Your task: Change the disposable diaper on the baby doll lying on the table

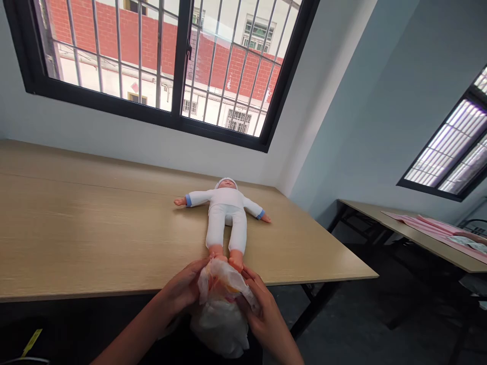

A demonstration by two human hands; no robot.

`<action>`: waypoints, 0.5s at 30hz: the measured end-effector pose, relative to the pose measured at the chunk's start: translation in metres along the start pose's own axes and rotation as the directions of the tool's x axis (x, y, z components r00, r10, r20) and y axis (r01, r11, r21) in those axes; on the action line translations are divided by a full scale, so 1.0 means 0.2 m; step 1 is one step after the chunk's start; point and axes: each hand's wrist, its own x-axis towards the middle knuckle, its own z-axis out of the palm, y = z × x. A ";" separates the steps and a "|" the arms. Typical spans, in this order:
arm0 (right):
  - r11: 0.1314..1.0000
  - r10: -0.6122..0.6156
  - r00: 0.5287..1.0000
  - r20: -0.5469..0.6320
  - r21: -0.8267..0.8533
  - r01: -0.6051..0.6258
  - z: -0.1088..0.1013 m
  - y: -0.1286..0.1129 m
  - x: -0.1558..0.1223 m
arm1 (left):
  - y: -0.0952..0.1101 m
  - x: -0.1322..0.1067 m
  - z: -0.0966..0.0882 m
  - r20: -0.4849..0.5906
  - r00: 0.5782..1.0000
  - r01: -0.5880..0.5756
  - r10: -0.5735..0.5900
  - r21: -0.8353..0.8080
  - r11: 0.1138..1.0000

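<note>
A baby doll (227, 203) in a white suit with blue cuffs lies on its back on the wooden table (114, 228), arms spread and bare feet towards me. In front of its feet, at the table's near edge, both my hands grip a thin, translucent white plastic bag (220, 324). My left hand (186, 284) has its fingers closed on the bag's left side. On the right side, my right hand (262, 306) curls round the bag's rim. Something orange and pinkish shows through the plastic, too unclear to name. The bag's lower part hangs below the table edge.
Behind the table is a wall with a barred, black-framed window (178, 61). A second table (403, 228) stands to the right, with a pink cloth (429, 228) on it. A gap of dark floor separates the two tables.
</note>
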 end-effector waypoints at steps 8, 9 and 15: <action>0.996 -0.049 0.998 0.025 -0.067 0.051 0.06 -0.04 0.09 | 0.03 -0.01 0.02 -0.070 0.997 -0.025 0.028 0.047 0.999; 0.996 -0.057 0.998 0.034 -0.073 0.059 0.06 -0.04 0.10 | 0.04 -0.02 0.03 -0.046 0.999 -0.013 0.015 0.042 0.999; 0.994 -0.066 0.996 0.058 -0.087 0.071 0.03 -0.06 0.11 | 0.05 -0.03 0.01 0.107 0.992 0.069 -0.073 0.032 0.997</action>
